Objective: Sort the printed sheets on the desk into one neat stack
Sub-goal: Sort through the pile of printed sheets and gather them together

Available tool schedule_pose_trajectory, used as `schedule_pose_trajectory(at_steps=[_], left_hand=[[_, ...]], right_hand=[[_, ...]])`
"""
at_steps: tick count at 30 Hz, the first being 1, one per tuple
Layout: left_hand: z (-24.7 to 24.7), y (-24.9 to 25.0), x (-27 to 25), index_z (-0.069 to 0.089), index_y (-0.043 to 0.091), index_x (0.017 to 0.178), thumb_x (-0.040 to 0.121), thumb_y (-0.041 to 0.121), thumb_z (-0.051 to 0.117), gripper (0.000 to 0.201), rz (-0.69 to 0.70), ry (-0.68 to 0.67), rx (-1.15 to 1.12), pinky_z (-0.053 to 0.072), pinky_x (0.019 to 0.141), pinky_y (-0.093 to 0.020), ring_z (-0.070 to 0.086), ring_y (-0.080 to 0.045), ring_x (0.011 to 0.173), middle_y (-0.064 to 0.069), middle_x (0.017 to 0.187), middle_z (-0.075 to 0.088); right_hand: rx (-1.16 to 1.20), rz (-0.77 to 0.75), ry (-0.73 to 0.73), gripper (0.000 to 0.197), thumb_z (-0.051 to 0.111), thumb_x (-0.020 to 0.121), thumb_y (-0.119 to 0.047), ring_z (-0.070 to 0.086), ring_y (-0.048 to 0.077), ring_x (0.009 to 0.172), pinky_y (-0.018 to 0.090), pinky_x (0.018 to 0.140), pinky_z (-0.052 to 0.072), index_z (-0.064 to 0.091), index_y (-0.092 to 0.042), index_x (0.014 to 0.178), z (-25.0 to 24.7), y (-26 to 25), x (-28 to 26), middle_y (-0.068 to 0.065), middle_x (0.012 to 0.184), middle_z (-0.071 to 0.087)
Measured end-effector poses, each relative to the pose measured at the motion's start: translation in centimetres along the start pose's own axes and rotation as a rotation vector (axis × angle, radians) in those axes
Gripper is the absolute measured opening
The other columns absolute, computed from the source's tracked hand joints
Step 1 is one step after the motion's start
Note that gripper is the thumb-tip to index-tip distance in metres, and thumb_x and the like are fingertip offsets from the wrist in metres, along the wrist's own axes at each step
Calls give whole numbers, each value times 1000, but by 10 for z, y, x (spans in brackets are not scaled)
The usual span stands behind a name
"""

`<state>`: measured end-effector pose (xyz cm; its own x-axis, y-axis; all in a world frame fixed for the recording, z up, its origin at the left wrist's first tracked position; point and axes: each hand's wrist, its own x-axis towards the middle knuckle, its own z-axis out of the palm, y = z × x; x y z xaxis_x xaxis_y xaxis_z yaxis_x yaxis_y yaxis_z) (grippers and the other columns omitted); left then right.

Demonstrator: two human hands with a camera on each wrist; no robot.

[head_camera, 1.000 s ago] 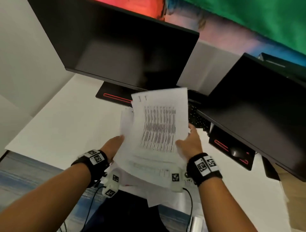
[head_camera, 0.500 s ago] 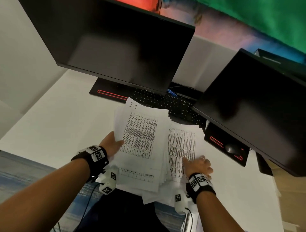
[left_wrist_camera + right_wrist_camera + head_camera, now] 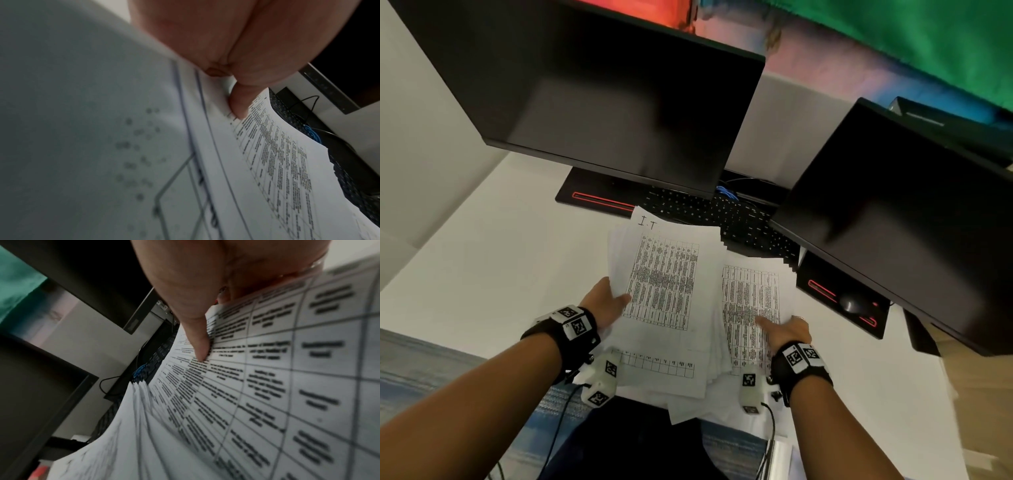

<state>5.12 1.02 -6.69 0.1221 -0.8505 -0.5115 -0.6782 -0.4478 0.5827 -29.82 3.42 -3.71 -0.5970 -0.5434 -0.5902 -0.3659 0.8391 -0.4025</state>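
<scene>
Fingers (image 3: 238,104) of the left hand (image 3: 604,305) pinch the lifted sheaf (image 3: 664,284) at 9 o'clock, seemingly to free it, while the right hand (image 3: 789,330) lies flat, pinning the fanned pile (image 3: 751,301) on the counter (image 3: 493,260) at 3 o'clock.

Both forearms reach forward, each wrist strapped with a black band. The left hand (image 3: 606,305) pinches paper, thumb on top. The right hand (image 3: 787,330) lies palm down, fingers extended forward.

Printed sheets (image 3: 82,129) blurred near left-wrist lens
</scene>
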Motion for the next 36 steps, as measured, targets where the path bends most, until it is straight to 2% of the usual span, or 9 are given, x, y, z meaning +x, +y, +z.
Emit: schedule_pose_trajectory(at_steps=[3,7,13,17,20,25,27,30,36], left_hand=[[1,-2,2,56,2,119,95,25,58,33,6,9,-14,41,67,-29,59,-25,85,-5,90,61],[-1,-4,3,54,8,118,95,27,59,31,-2,21,-36,45,75,-33,61,-26,91,-6,98,63],[-5,-2,1,54,7,117,95,26,60,30,-25,13,-30,45,70,-32,62,-27,83,-6,91,63],[-5,0,-2,53,7,118,95,24,60,30,-28,4,-62,44,64,-30,58,-21,75,-4,87,62],[-5,6,-7,53,7,124,95,23,61,34,-11,8,-65,46,70,-31,62,-23,81,-6,96,65],[-15,14,-17,54,6,124,95,5,59,29,-24,-49,-229,42,92,-31,55,-21,106,-7,115,59],[-21,12,-14,60,9,117,102,27,54,25,-110,-120,-427,49,94,-36,61,-26,103,-13,118,65],[-23,6,-11,65,10,118,93,69,42,68,-343,-183,-861,52,98,-46,66,-35,107,-20,120,69],[-22,25,-14,54,8,135,87,73,48,82,-326,-230,-736,45,105,-49,58,-31,120,-7,132,61]], right_hand=[[72,-38,-26,86,84,76,-34,57,37,123,41,98,50,42,3,142,1,-2,-5,21,140,53],[145,-239,80,24,79,83,-19,68,25,80,30,68,57,66,-9,101,-18,-18,-32,13,103,73],[-10,-710,388,15,73,87,-20,62,33,87,44,74,57,58,-19,87,-86,-63,-82,6,83,64],[188,-864,460,17,77,82,-18,61,21,67,22,54,45,60,-14,84,-140,-97,-123,4,74,63],[486,-844,335,18,79,80,-13,68,2,66,20,55,55,69,-14,96,-157,-108,-133,-3,83,72],[592,-663,56,26,79,80,-6,75,13,75,29,63,58,72,-14,104,-114,-103,-109,0,91,77],[568,-532,-62,28,79,80,-10,75,17,80,33,68,61,70,-17,106,-79,-97,-93,1,94,77],[477,-347,-138,32,78,82,-13,71,20,87,34,75,60,66,-15,112,-32,-88,-68,5,102,74],[10,-323,-84,51,62,93,-3,56,33,123,30,97,45,43,-5,140,6,-70,-40,16,137,56]])
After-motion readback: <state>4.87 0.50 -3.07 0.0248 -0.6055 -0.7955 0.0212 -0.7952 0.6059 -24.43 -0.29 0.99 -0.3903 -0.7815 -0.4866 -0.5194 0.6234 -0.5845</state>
